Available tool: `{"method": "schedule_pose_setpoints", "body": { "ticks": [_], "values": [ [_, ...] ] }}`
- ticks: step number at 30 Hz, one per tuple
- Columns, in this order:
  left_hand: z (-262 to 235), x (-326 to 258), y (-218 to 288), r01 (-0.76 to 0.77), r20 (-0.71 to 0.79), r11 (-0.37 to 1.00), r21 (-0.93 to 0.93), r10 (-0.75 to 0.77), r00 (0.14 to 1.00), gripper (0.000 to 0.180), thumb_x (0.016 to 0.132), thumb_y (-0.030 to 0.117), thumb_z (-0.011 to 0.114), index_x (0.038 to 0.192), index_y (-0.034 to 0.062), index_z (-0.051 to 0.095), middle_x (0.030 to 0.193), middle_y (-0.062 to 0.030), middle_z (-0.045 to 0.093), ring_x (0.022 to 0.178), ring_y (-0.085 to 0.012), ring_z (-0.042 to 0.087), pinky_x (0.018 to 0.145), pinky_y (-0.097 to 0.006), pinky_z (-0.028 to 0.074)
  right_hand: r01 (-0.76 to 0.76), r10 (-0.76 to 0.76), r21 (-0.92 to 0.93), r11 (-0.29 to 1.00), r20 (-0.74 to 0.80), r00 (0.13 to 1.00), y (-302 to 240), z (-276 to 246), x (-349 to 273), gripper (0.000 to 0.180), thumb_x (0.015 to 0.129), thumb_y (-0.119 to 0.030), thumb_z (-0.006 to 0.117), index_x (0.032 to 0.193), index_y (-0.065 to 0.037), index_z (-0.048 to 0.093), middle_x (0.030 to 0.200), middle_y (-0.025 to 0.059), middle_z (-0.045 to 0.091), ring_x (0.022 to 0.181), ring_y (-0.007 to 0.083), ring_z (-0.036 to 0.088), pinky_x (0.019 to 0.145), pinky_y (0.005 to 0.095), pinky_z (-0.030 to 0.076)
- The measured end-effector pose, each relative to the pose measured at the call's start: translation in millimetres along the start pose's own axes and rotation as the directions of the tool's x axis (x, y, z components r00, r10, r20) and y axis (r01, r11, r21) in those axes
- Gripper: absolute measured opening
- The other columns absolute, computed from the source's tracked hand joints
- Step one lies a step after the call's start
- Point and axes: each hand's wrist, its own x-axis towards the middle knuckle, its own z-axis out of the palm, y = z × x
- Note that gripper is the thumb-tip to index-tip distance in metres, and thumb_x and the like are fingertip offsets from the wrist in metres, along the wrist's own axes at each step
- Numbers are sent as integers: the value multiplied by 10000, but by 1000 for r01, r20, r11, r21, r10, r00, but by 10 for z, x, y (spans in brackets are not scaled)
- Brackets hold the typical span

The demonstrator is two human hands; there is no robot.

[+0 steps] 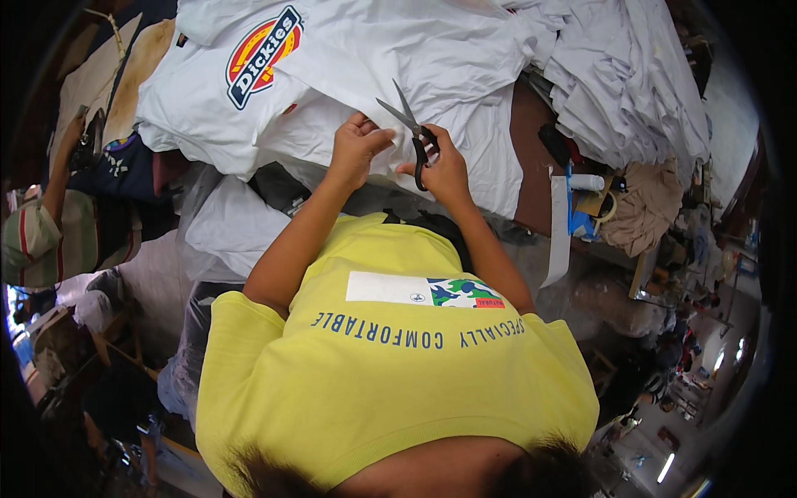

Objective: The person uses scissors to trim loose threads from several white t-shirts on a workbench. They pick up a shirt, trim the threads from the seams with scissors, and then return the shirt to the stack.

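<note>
Scissors with steel blades and black handles gripped in right hand, blades apart, left hand fingers pinching white cotton shirt beside blades, on white garment pile.

- The scissors are dark metal with black handle loops. The blades stand open in a narrow V, tips pointing toward the upper left of the view, over the white cloth. The handles sit in the right hand.
- The white T-shirt is spread across the desk, creased and folded, with a round red, yellow and blue badge print near its upper left part. The left hand pinches its fabric just beside the blades.
</note>
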Motion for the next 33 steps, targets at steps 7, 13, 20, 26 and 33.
{"method": "schedule_pose_setpoints", "body": {
  "ticks": [7,13,20,26,33],
  "values": [
    [157,-66,-258,-214,305,943,255,131,943,322,779,-27,580,1091,-15,503,1030,-85,562,986,-152,533,860,-281,424,-1,45,186,983,-232,972,64,-195,5,448,638,9,644,1060,-61,507,888,85,603,801,162,581,706,263,446],
    [-524,-141,-284,-46,-136,994,95,59,989,436,742,-54,548,1164,11,463,1112,-60,533,1013,-183,529,865,-307,433,-14,33,35,999,-630,776,1014,-1496,-377,484,679,115,581,1125,-24,456,901,85,587,849,198,569,799,272,428],
    [-1234,-569,-145,-125,-108,913,-389,89,990,676,662,-174,423,1296,34,315,1265,-123,421,1181,-257,420,924,-360,408,-224,342,258,940,-694,633,1595,-1738,-1050,495,747,90,519,1205,28,340,973,159,593,818,176,579,681,232,461],
    [-1239,-598,-213,-153,-118,946,-286,123,985,632,709,-131,454,1295,49,300,1245,-99,436,1131,-217,457,908,-344,416,-270,494,418,867,-657,570,1985,-1529,-1191,492,743,90,535,1193,1,356,932,161,590,770,174,579,604,231,463],
    [-1103,-603,-209,216,-263,938,271,-144,954,223,827,150,599,999,28,528,987,-55,588,889,-126,566,806,-290,445,-390,544,420,820,-354,761,1773,-1566,-1161,463,732,62,592,1149,2,400,811,106,599,582,126,575,483,220,444]
  ]
}}
